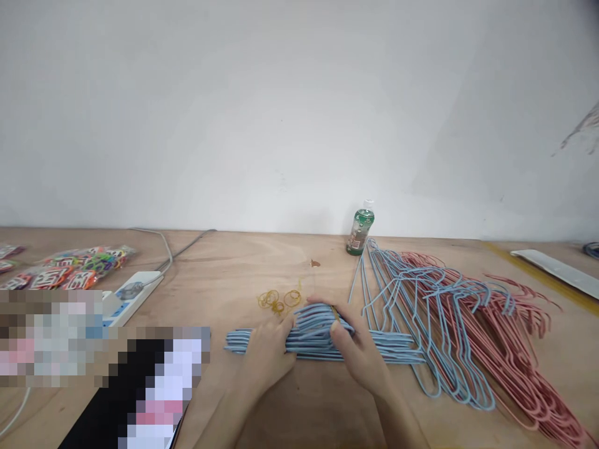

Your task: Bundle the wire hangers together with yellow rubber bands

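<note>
A bundle of blue hangers (312,337) lies flat on the wooden table in front of me, its long bars running left to right. My left hand (270,346) is closed around the bundle left of the middle. On the other side, my right hand (359,346) grips the hump of stacked hooks or shoulders, thumb toward me. A thin yellow-brown rubber band (335,312) shows around the stack beside the right thumb; how far it wraps is hidden. Just beyond the left hand lie several loose rubber bands (271,300).
Loose blue hangers (449,349) overlap a pile of pink hangers (519,374) at right. A green bottle (360,232) stands near the wall. At left are a power strip (140,293), bagged colourful items (70,268) and a partly pixelated dark device (112,386).
</note>
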Tool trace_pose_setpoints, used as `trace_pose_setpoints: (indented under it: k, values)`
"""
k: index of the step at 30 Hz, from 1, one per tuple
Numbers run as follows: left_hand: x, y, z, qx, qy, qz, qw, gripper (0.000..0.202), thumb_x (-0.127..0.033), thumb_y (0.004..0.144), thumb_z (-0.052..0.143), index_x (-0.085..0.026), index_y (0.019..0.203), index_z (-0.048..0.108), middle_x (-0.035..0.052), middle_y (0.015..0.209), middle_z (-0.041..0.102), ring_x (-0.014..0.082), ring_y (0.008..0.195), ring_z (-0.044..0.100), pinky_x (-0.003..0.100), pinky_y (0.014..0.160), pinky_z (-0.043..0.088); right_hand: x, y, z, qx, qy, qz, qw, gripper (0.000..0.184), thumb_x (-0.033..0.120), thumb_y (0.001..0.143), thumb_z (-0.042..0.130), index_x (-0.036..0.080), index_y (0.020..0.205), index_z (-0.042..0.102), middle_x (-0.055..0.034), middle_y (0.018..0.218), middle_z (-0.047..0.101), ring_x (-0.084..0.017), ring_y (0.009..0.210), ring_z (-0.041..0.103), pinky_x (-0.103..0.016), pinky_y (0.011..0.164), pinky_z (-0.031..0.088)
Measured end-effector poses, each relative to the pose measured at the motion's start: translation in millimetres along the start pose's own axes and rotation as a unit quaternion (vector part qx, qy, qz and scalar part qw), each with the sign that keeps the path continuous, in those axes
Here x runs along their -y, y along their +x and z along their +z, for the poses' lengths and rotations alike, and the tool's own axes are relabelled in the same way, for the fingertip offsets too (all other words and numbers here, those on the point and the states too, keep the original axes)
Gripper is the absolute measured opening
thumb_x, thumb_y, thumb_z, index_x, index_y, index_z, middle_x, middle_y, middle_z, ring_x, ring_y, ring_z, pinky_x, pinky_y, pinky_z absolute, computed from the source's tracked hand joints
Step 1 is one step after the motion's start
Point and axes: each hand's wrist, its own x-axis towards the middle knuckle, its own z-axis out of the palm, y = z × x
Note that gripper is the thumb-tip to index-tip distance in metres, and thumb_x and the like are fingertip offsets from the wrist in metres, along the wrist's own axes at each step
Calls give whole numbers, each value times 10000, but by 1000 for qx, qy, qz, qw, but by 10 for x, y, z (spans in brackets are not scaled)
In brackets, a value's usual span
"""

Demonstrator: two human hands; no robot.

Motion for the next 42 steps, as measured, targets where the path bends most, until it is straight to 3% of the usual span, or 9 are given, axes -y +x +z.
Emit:
trace_pose_setpoints:
  k: [7, 13, 17, 22, 25, 30, 33, 37, 42]
  values:
    - [25, 58, 28, -10, 4, 20, 1000, 371, -162, 662, 482, -225, 1005, 609, 67, 927, 715, 286, 895, 656, 351, 707, 443, -323, -21, -162, -88, 26, 73, 993, 478, 486, 962, 289, 223, 1140, 646, -72, 1145, 671, -229, 1091, 596, -411, 984, 442]
    - [4, 62, 36, 4, 13, 35, 999, 357, -179, 674, 490, -237, 1007, 605, 64, 938, 712, 283, 881, 656, 348, 701, 437, 71, 203, -90, -63, 35, 17, 997, 450, 506, 947, 333, 250, 1143, 646, -62, 1198, 644, -223, 1081, 593, -382, 929, 465]
    - [3, 112, 7, 2, 4, 37, 999, 346, -160, 681, 490, -230, 1001, 602, 60, 943, 709, 270, 884, 655, 331, 704, 425, 157, 338, 4, -56, -50, 45, 996, 495, 476, 970, 298, 200, 978, 709, -52, 929, 702, -188, 912, 623, -316, 856, 466]
    - [30, 231, -33, 2, -1, 47, 999, 308, -129, 692, 470, -212, 963, 589, 62, 927, 704, 244, 887, 650, 307, 713, 413, -266, 225, -135, -112, -252, 103, 956, 598, 496, 969, 225, 172, 749, 677, -66, 658, 648, -195, 658, 586, -314, 665, 432]
    - [42, 261, -25, 5, 0, 45, 999, 296, -138, 694, 483, -197, 966, 582, 79, 929, 702, 248, 882, 650, 308, 709, 411, -349, 136, -237, -136, -215, 107, 961, 533, 500, 965, 259, 177, 905, 679, -91, 840, 700, -221, 827, 626, -344, 777, 451]
    - [39, 245, -6, 5, -2, 47, 999, 266, -150, 697, 499, -209, 945, 572, 62, 943, 700, 239, 912, 644, 298, 730, 408, -30, 261, -171, -145, -21, 24, 989, 499, 479, 979, 224, 223, 1205, 587, -70, 1245, 619, -200, 1126, 570, -363, 962, 434]
    - [35, 252, 0, 1, -1, 42, 999, 249, -153, 706, 491, -207, 938, 559, 68, 952, 695, 240, 918, 642, 299, 723, 412, 32, 376, 16, -155, -75, 13, 985, 522, 480, 987, 200, 210, 1192, 596, -80, 1171, 642, -201, 1113, 562, -377, 982, 414]
    - [41, 279, 13, 0, -4, 41, 999, 331, -149, 713, 481, -211, 1034, 537, 71, 996, 690, 237, 939, 638, 303, 737, 421, -155, 348, 188, -209, -180, 18, 961, 511, 432, 996, 176, 181, 1365, 426, -119, 1165, 610, -205, 1049, 569, -415, 958, 423]
    - [55, 295, 26, -2, -9, 37, 999, 407, -127, 680, 485, -202, 1077, 523, 81, 1059, 683, 245, 982, 630, 308, 751, 425, -382, 27, 157, -136, -317, 25, 938, 404, 332, 983, 280, 182, 1320, 447, -141, 1252, 559, -241, 1232, 464, -514, 1094, 271]
